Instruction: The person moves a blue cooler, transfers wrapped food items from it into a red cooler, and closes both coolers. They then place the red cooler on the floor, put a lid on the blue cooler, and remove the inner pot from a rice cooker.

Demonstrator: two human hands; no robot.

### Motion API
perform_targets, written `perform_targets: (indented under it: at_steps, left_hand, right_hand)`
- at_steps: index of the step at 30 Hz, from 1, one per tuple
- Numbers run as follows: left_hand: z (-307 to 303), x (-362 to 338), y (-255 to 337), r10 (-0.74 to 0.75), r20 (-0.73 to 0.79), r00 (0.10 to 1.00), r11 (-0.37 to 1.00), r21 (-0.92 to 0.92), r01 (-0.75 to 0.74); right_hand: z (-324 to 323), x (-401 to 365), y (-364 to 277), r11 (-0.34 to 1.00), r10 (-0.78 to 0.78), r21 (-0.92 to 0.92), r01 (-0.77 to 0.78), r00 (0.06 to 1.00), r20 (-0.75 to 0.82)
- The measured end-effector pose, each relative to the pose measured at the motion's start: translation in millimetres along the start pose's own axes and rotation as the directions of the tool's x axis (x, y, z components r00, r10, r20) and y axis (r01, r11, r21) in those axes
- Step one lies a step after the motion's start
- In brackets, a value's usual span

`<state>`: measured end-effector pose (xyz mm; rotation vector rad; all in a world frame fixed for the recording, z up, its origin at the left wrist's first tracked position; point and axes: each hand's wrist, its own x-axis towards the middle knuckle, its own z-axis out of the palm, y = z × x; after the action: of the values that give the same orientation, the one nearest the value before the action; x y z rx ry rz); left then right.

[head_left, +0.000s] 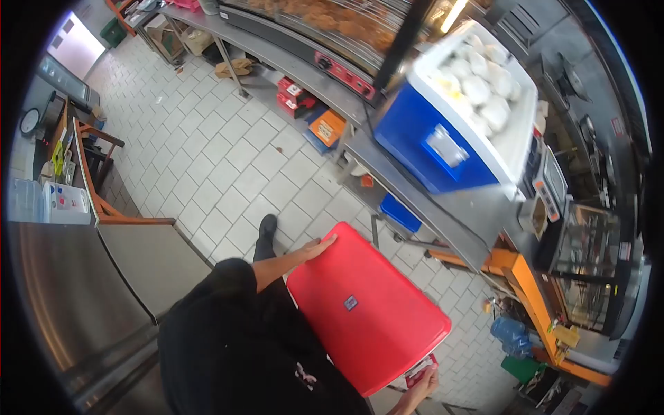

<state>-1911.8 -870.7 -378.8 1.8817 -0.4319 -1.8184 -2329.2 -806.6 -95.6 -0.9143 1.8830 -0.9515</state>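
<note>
A large cooler box with a red lid [366, 304] is held in front of my body, above the tiled floor. My left hand [319, 247] lies against the lid's upper left edge, its fingers stretched out. At the lower right end, my right hand [423, 389] is closed around the box's red and white handle [418, 372]. On the steel counter [460, 214] stands an open blue cooler [422, 142] with a white rim, filled with white rounded bundles [477, 90].
A glass display case with fried food [332, 21] runs along the counter. Red boxes [294, 97] and an orange box [326, 128] are under it. A steel cabinet [76, 277] is at left, an orange frame [526, 290] and a water bottle [510, 334] at right.
</note>
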Motion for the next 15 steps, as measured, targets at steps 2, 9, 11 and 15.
perform_targets:
  at_steps: [2,9,11,15]
  left_hand:
    - [-47,50,-37,0.024,-0.062,0.998,1.0,0.011,-0.023]
    - [-202,166,-75,-0.029,-0.279,0.96,0.989,0.134,0.069]
    - [-249,222,-88,-0.026,-0.313,0.949,0.989,0.133,0.071]
    - [-335,323,-94,0.018,-0.368,0.93,0.985,0.166,0.046]
  right_hand:
    - [56,6,23,0.997,0.008,-0.081,-0.009,1.0,-0.01]
    - [240,72,133,0.976,0.034,-0.212,0.052,0.923,0.384]
    - [304,95,164,0.969,0.021,-0.233,0.08,0.915,0.402]
    - [427,143,227,0.992,0.095,-0.124,-0.038,0.863,0.496]
